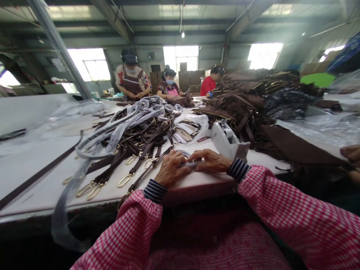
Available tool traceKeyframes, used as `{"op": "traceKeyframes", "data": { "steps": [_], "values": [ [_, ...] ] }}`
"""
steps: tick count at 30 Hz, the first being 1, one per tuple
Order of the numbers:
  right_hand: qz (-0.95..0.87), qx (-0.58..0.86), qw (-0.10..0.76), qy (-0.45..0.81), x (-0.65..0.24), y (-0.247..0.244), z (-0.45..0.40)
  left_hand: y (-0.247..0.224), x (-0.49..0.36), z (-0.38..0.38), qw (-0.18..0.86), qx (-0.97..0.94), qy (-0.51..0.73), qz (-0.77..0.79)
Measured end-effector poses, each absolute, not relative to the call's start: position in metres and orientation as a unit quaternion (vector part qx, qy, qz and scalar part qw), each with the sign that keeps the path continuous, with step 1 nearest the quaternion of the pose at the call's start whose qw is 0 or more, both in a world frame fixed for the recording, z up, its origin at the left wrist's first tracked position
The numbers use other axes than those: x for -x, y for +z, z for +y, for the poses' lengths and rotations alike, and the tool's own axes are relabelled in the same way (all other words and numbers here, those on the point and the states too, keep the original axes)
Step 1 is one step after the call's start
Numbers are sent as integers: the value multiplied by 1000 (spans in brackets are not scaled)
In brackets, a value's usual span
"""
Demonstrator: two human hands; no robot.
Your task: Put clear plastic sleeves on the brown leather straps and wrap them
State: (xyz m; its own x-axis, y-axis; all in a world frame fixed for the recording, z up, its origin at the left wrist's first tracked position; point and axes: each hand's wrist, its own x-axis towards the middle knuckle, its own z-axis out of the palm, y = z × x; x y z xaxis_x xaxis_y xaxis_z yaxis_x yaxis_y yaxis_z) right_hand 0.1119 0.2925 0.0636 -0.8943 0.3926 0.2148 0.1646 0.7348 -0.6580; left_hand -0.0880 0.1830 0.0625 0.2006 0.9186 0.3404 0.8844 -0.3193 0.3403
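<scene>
Near the front edge of the table, my left hand point(172, 169) and my right hand point(211, 160) meet over a small coil of plastic-wrapped strap point(191, 164). The fingers of both hands are bent and closed on the coil from either side, covering much of it. Left of my left hand lies a heap of dark brown straps point(144, 148) with gold oval rings point(124, 180). Long strips in clear plastic sleeves point(97, 144) lie across that heap, and one hangs over the table edge. A white tape dispenser point(225, 139) stands just beyond my right hand.
White paper pieces point(185, 131) lie behind my hands. A tall pile of brown bag pieces point(239, 97) fills the right side, with dark plastic point(287, 103) beside it. Several co-workers sit or stand across the table point(42, 168). Another person's hand point(351, 153) shows at the right edge.
</scene>
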Motion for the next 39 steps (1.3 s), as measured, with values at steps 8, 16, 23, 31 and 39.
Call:
{"op": "traceKeyframes", "data": {
  "steps": [8, 16, 23, 31, 39],
  "values": [
    [-886, 183, 224, 363, -132, 97, 294, 62, 99, 178, 75, -798, 284, 526],
    [-934, 166, 162, 272, -119, 79, 268, 59, 100, 172, 82, -813, 295, 496],
    [-922, 190, 159, 297, -107, 69, 275, 56, 92, 172, 24, -821, 238, 518],
    [-885, 194, 73, 417, -108, 88, 285, 57, 81, 170, 3, -802, 225, 554],
    [-896, 376, 213, 100, -46, 97, 382, 51, 94, 186, 37, -818, 246, 518]
  ]
}}
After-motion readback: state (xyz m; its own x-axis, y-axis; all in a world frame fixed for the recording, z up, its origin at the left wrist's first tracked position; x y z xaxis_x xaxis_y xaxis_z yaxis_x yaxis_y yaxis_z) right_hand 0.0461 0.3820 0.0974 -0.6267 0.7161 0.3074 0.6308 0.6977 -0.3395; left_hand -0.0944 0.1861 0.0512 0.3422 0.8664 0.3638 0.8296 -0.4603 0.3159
